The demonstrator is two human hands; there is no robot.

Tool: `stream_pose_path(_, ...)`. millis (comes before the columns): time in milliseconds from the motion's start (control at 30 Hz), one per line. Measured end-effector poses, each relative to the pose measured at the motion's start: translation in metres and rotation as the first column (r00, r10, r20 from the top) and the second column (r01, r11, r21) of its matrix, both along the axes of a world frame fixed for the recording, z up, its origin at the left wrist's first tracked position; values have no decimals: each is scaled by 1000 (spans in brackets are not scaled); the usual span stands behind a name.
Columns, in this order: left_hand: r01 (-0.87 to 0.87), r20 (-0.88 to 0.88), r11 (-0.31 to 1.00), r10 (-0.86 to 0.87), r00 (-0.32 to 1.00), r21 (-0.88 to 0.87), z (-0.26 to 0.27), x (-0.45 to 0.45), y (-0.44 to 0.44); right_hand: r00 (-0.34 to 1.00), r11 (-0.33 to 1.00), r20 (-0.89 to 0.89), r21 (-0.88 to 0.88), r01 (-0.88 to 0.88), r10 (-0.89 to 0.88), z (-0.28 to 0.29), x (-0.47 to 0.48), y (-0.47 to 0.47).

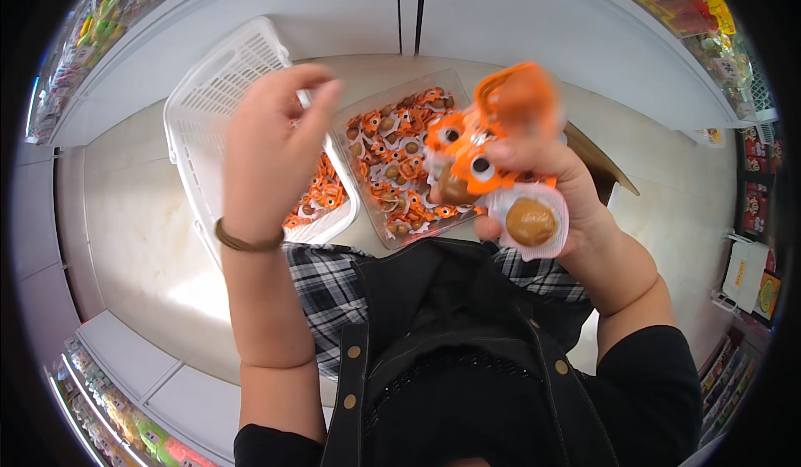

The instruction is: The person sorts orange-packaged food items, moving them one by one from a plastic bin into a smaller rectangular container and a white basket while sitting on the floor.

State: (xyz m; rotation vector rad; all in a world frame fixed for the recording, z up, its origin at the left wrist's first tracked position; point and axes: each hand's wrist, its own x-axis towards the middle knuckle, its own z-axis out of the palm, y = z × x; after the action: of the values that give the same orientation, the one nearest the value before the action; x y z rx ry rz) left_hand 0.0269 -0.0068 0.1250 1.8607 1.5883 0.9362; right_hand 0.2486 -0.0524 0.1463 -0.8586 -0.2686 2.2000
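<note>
My right hand [563, 179] is shut on several orange packages with printed eyes [479, 167], each with a round brown piece under a clear blister; one brown piece [530, 221] faces the camera. My left hand [275, 148] is raised over the white plastic basket [181, 123], thumb and fingers apart at the tips, somewhat blurred; nothing shows between them. More orange packages [325, 185] lie in the basket. Beside it, a clear plastic bin [463, 85] holds many of the same packages [391, 167]. The right hand is over the bin's right side.
Behind the bin and basket stand light grey cabinet fronts [338, 4]. An open cardboard box [601, 160] is partly hidden behind my right hand. Shelves of packaged sweets stand at the upper left [106, 23], upper right [688, 4] and lower left [125, 417]. The tiled floor [137, 217] shows at left.
</note>
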Motion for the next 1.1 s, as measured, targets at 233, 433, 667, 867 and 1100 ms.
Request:
stream_pose_path(233, 526, 654, 839, -320, 685, -140, 13, 39, -23, 969, 973, 94, -37, -228, 230, -1, -13, -9)
stream_pose_path(433, 463, 905, 871, -53, 422, -165, 12, 28, -19, 985, 994, 138, 17, -107, 103, 16, -6, -10)
stream_pose_path(667, 561, 995, 821, 95, 45, -103, 14, 36, -23, 994, 989, -34, 100, 107, -104, 6, 0, -4)
stream_pose_path(867, 586, 989, 803, 144, -20, -105, 16, 38, -23, 996, 984, -46, 161, 80, -74, -1, 2, -3)
stream_pose_path(1100, 536, 994, 838, 110, 9, -97, 18, 34, -21, 994, 985, -5, 130, 113, -113, 3, -2, -5)
